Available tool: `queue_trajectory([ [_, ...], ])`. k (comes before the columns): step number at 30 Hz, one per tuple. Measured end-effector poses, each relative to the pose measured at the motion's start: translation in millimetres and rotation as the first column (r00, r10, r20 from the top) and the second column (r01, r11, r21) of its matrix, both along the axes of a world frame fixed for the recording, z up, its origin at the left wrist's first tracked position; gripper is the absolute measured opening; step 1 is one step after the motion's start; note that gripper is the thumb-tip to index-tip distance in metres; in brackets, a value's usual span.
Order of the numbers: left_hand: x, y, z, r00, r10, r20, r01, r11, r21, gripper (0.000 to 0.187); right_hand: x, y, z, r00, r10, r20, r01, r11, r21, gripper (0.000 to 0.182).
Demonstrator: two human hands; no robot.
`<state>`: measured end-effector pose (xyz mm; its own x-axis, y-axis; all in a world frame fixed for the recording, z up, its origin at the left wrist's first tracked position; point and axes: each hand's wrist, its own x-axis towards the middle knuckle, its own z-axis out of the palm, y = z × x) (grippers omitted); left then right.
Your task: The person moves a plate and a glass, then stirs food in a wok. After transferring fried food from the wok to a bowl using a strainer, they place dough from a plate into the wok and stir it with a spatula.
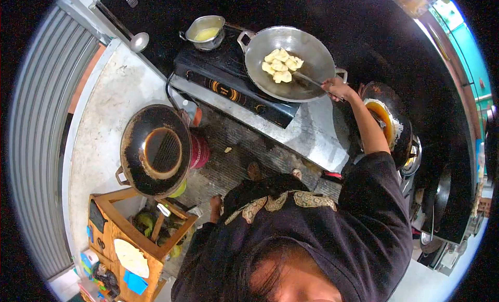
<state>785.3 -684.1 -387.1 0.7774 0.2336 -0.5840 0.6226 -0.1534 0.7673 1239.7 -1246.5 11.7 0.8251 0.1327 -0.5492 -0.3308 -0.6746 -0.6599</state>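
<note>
My right hand (337, 89) is closed around the handle of a metal spatula (310, 80). The spatula reaches into a large silver wok (254, 55) on a black gas stove (208, 68). Its blade is at several pale yellow pieces (282, 63), which lie together in the wok; the blade itself is hard to make out. My left hand (215, 202) hangs low beside my body, partly hidden and small, so its fingers are unclear. Left of the wok stands a silver pot (206, 31) with yellow contents.
A dark wok (132, 161) with brown liquid stands at the left, by a wooden table (112, 226). Another pan (397, 107) with orange-brown liquid is right of my forearm. A ladle (139, 42) lies at the counter's upper left.
</note>
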Motion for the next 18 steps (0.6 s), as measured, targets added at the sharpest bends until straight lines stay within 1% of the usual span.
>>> queue_trajectory([
  [2,5.9,9.5,1.7,0.998,0.051,-0.025,-0.054,0.988,-0.142,0.025,0.6,5.1,-3.8,0.994,0.013,0.106,-0.011,1.0,-0.021,0.036],
  [3,14.5,7.8,13.9,0.986,0.129,-0.102,-0.139,0.985,-0.098,0.025,2.1,8.5,-2.0,0.985,0.04,0.166,-0.025,0.995,-0.094,0.036],
  [5,38.5,-7.5,56.2,0.925,0.291,-0.246,-0.298,0.955,0.01,0.025,3.1,15.3,9.3,0.961,0.093,0.26,-0.036,0.976,-0.216,0.035],
  [8,45.0,-11.3,48.8,0.911,0.337,-0.238,-0.336,0.941,0.045,0.024,-0.1,23.5,30.9,0.929,0.135,0.343,-0.023,0.95,-0.313,0.032],
  [9,48.7,-15.1,52.7,0.923,0.293,-0.25,-0.272,0.955,0.115,0.023,2.5,23.5,29.0,0.867,0.261,0.425,-0.043,0.888,-0.459,0.032],
  [11,53.4,-18.5,67.0,0.936,0.202,-0.289,-0.128,0.958,0.255,0.022,4.5,22.8,21.0,0.696,0.514,0.501,-0.012,0.706,-0.708,0.033],
  [12,45.2,-12.2,47.4,0.968,0.089,-0.234,-0.042,0.979,0.2,0.022,2.4,25.7,22.3,0.72,0.48,0.501,-0.002,0.724,-0.69,0.033],
  [13,31.2,-3.1,12.1,0.985,-0.023,-0.172,0.049,0.987,0.15,0.022,-2.2,32.4,28.1,0.744,0.445,0.499,0.009,0.739,-0.673,0.033],
  [14,24.1,1.0,-2.6,0.985,-0.135,-0.106,0.146,0.984,0.105,0.022,-8.0,38.1,34.2,0.767,0.409,0.494,0.021,0.754,-0.657,0.033],
  [15,27.2,0.0,5.3,0.941,0.094,-0.326,-0.122,0.99,-0.067,0.021,-14.8,44.3,40.6,0.763,0.425,0.487,0.003,0.751,-0.66,0.033],
  [17,29.9,-9.1,27.3,0.897,0.199,-0.395,-0.238,0.97,-0.05,0.019,-31.3,56.2,57.7,0.757,0.453,0.471,-0.028,0.743,-0.669,0.033],
  [18,30.5,-12.0,32.9,0.869,0.249,-0.428,-0.293,0.955,-0.039,0.017,-42.7,66.5,70.8,0.763,0.435,0.478,-0.012,0.749,-0.662,0.033],
])
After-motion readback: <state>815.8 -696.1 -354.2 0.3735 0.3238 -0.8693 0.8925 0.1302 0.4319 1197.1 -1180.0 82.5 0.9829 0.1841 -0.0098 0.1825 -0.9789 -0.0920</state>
